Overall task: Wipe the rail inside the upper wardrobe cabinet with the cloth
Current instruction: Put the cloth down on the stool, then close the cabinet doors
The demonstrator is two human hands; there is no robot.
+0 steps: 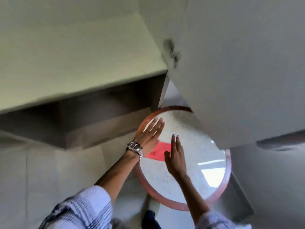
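Observation:
A flat red cloth (157,152) lies on a round white table (194,162) with a reddish-brown rim. My left hand (149,135), with a metal wristwatch, hovers over the cloth's left end, fingers stretched and apart. My right hand (175,156) is held flat over the cloth's right end, fingers straight, holding nothing. Whether either hand touches the cloth I cannot tell. The wardrobe (74,66) rises at the upper left, with a dark open compartment (92,109) beneath a pale panel. No rail shows in the blurred frame.
An open pale cabinet door (239,63) slants across the upper right and overhangs the table's far edge; a hinge (170,52) sits at its left edge. Light floor tiles (33,179) lie at the left. My dark trouser leg (150,217) is below.

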